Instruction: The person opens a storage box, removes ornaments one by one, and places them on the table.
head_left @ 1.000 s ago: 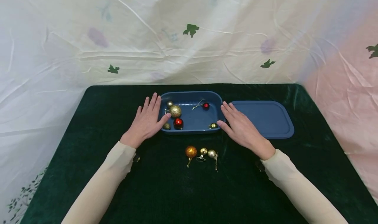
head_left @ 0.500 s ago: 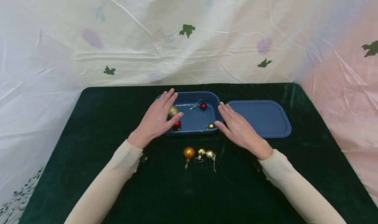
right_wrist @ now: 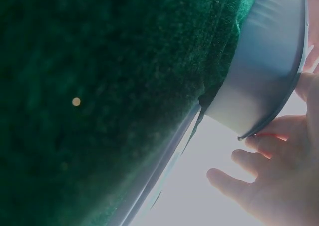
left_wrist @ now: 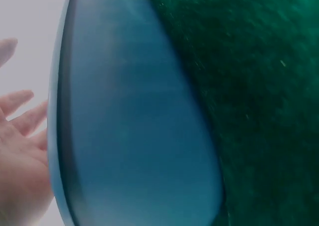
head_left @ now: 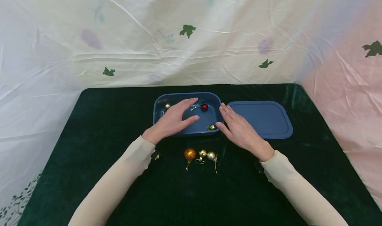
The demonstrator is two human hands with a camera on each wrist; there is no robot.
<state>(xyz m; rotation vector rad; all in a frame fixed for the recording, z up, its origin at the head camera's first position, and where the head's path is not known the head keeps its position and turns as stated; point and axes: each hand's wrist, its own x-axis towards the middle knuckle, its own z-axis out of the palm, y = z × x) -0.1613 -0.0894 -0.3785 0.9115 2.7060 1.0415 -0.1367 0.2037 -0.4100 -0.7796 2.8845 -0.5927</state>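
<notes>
My left hand [head_left: 174,118] reaches over the left half of the blue box [head_left: 186,93], fingers extended and nothing visible in its grasp. Its palm and wrist cover the ornaments at the box's lower left. A small gold bauble [head_left: 168,105] shows beside the knuckles. To the right of the thumb lie a small red bauble [head_left: 204,107] with a looped string and a shiny gold bauble [head_left: 212,127]. My right hand [head_left: 240,130] has straight fingers right at the box's right rim. In the right wrist view, its fingertips meet the rim of the box wall [right_wrist: 261,66].
A flat blue lid [head_left: 262,118] lies right of the box, partly behind the right hand. In front of the box sit an orange glitter bauble [head_left: 189,154], a small gold bauble [head_left: 202,153] and a pale gold bauble [head_left: 211,155]. Dark green cloth [head_left: 191,193] covers the table.
My left hand has moved rightward from the box's left rim to over its inside, hiding the large gold and red baubles. My right hand stays at the right rim.
</notes>
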